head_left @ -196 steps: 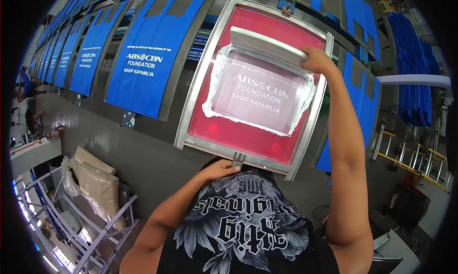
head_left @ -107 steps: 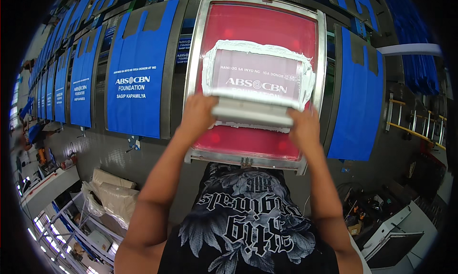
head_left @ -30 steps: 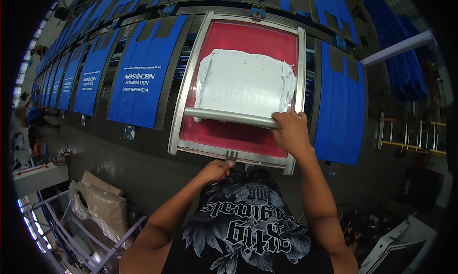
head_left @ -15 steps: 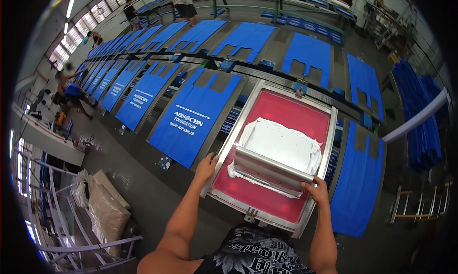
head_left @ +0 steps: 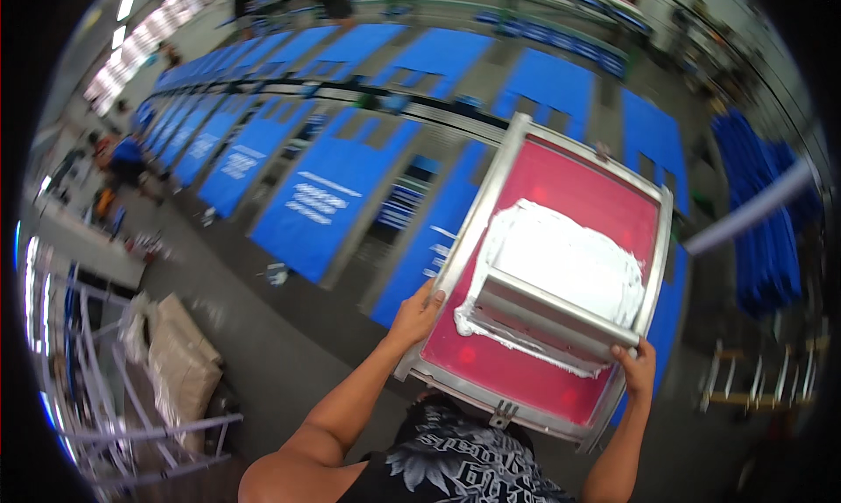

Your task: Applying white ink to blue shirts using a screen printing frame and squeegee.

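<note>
A screen printing frame with a pale metal rim and red mesh is held in front of me, slightly tilted. My left hand is closed on its left rim. My right hand grips the right rim, its thumb by the end of a metal squeegee. That squeegee lies across the mesh, against a thick patch of white ink. Partly hidden under the frame's left side is a blue bag with white print. Another blue bag shows past the right rim.
Flat blue bags, several printed white like this one, line the long table on boards. Blue bags hang in a bundle at right beside a pale bar. Wrapped packages and a metal rack stand lower left. Other people are farther back.
Both hands have shifted the frame to the right, with squeegee and ink on it. A printed bag now shows at its left, where the frame was. My view has shifted too.
</note>
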`<move>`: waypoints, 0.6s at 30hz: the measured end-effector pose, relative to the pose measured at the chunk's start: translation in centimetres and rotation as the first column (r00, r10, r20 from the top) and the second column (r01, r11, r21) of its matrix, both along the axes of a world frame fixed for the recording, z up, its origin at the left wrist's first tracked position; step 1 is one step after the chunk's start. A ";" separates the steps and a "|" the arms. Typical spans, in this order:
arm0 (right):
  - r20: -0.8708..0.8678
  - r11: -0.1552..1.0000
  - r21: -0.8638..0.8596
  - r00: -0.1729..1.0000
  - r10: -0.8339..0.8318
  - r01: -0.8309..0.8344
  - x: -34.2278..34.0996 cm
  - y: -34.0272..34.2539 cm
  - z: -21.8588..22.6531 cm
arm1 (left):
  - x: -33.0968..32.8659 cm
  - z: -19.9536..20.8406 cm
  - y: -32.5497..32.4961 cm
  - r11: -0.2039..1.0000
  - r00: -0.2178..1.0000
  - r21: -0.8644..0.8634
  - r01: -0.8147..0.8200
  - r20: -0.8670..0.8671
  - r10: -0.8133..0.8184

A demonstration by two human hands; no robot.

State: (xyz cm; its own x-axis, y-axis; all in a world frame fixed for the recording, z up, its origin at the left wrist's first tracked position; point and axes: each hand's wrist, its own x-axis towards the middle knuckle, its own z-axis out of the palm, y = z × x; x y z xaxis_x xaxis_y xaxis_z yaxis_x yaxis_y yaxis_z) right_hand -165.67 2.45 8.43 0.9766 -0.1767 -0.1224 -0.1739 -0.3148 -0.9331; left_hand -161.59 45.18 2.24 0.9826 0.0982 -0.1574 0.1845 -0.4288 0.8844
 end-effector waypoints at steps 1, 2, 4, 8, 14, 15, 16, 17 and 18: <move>-0.022 0.999 0.031 0.999 -0.024 0.025 -0.3 -1.0 -0.3 | -0.1 -0.8 -1.1 1.000 1.000 0.027 0.005 -0.017 -0.005; -0.037 0.997 0.054 0.998 -0.046 0.048 -0.3 -2.2 -0.7 | -0.1 -2.4 -2.2 0.999 0.998 0.004 0.054 -0.026 -0.054; -0.008 1.000 0.029 1.000 -0.004 0.004 -0.3 -5.3 -3.2 | 0.0 -5.6 -4.4 0.999 0.992 -0.046 0.018 0.125 -0.012; -0.038 0.995 0.074 0.997 -0.061 0.063 -1.4 -6.9 -6.9 | -0.5 -5.9 -6.6 0.988 1.000 -0.152 0.022 0.002 -0.022; -0.081 0.999 0.051 0.997 0.018 -0.014 0.8 -6.4 -7.8 | -1.3 -9.2 -5.2 0.972 0.999 -0.230 -0.045 -0.040 0.036; -0.083 0.998 0.060 0.996 0.027 -0.022 1.3 -6.2 -7.9 | -1.2 -8.9 -5.2 0.972 0.998 -0.229 -0.049 -0.048 0.039; -0.085 0.997 0.068 0.996 0.036 -0.031 1.9 -6.1 -8.0 | -0.8 -8.8 -5.1 0.972 0.998 -0.227 -0.054 -0.055 0.043; -0.075 0.995 0.092 0.996 0.046 -0.038 2.5 -6.1 -8.3 | -0.3 -8.8 -5.0 0.979 0.996 -0.193 -0.064 -0.071 0.051; -0.082 0.994 0.098 0.995 0.057 -0.048 3.1 -6.0 -8.8 | 0.0 -8.9 -4.6 0.985 0.994 -0.155 -0.079 -0.087 0.066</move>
State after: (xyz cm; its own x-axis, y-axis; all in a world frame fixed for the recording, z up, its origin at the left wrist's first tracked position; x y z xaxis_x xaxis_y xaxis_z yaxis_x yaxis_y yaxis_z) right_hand -162.53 -3.54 -0.40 0.9698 -0.1089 -0.2184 -0.2386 -0.2354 -0.9421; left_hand -161.61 40.57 -6.61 0.9571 0.1361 -0.2559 0.2842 -0.2674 0.9207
